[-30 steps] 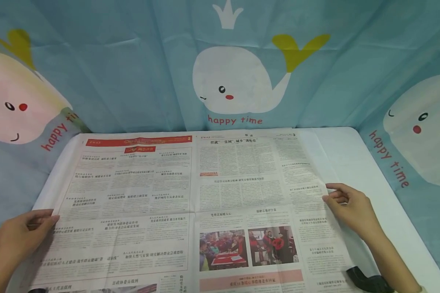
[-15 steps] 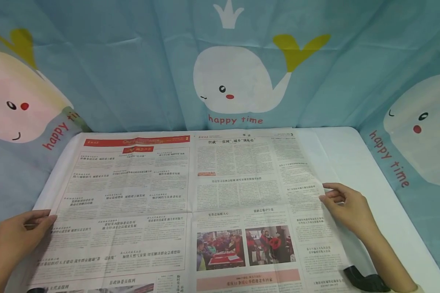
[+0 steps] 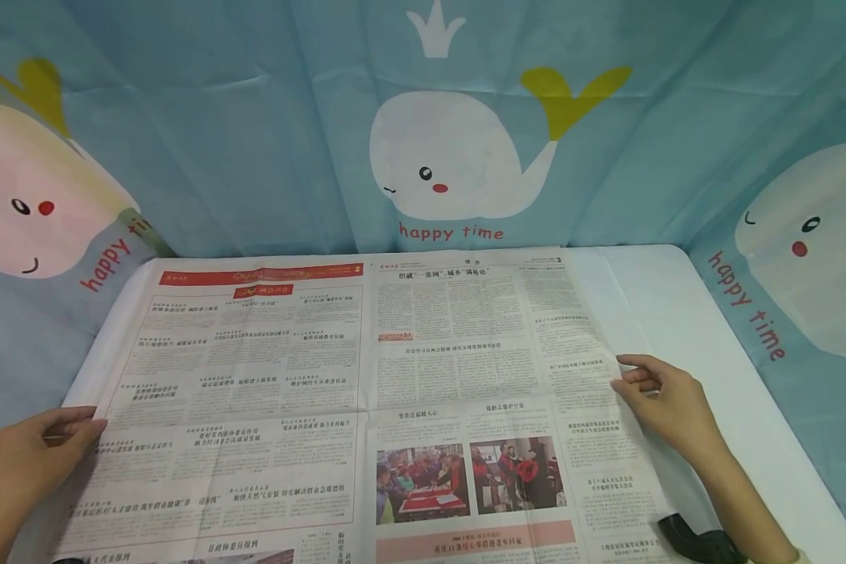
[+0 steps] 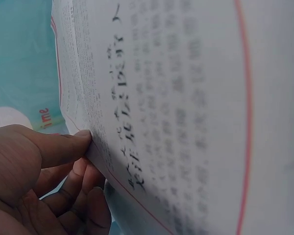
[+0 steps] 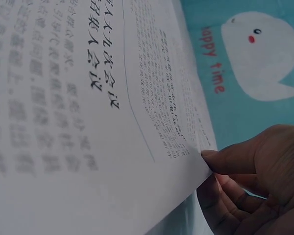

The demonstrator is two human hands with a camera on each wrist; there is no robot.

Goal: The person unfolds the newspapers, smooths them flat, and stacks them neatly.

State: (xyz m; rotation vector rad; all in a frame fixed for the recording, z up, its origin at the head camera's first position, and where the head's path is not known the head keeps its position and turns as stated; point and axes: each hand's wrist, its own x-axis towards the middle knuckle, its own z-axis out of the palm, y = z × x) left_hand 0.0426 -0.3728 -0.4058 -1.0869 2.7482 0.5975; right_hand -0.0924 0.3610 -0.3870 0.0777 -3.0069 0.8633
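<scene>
A newspaper (image 3: 458,376) lies spread wide over the white table, pages 2 and 3 facing up, with a fold line down its middle. My left hand (image 3: 38,454) pinches its left edge between thumb and fingers. On the opposite side, my right hand (image 3: 670,399) pinches the right edge the same way. In the left wrist view the thumb (image 4: 71,147) presses on the printed face while the fingers curl behind the sheet. The right wrist view shows the right thumb (image 5: 230,159) on top of the paper edge, which is lifted and bent there.
The white table (image 3: 684,313) shows to the right of the newspaper. Behind and beside it hangs a blue cloth (image 3: 254,157) printed with whales. A black curved object (image 3: 698,539) sits by the right wrist, and part of another dark one (image 3: 69,560) shows at the lower left.
The newspaper and both hands have shifted slightly to the left. Both hands keep their pinch on the edges.
</scene>
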